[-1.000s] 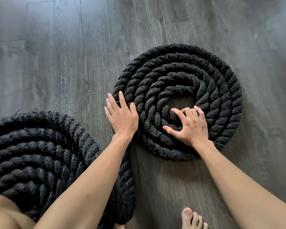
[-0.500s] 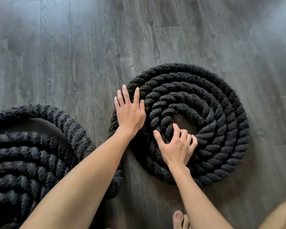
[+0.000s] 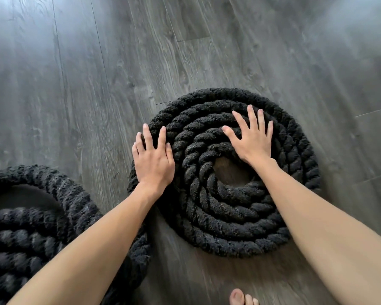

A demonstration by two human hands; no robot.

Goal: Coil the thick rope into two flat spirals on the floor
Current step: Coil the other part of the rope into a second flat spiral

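Half a second ago our right hand (image 3: 252, 142) had its fingers curled into the inner turns at about 7 o'clock of the open centre. Now it lies flat on top of the spiral (image 3: 224, 216), at about 1 o'clock of that centre. Our left hand (image 3: 153, 162) has kept its place on the spiral's outer edge at about 9 o'clock.

The right hand's fingers (image 3: 252, 116) are straight and spread wide, thumb out to the left, palm down on the middle turns. The left hand's fingers (image 3: 147, 135) are straight and only slightly apart, their tips over the outermost turn. We cannot tell how hard either palm presses.

The spiral lies flat on the grey plank floor (image 3: 97, 84) in the middle of the view, with a bare patch of floor showing in its centre. The second coil (image 3: 31, 227) lies at 8 o'clock, cut by the frame edge, its outer turn standing apart from the inner ones. A stretch of the thick black rope (image 3: 141, 256) passes under our left forearm between the two. Our bare toes (image 3: 242, 297) show at 6 o'clock.
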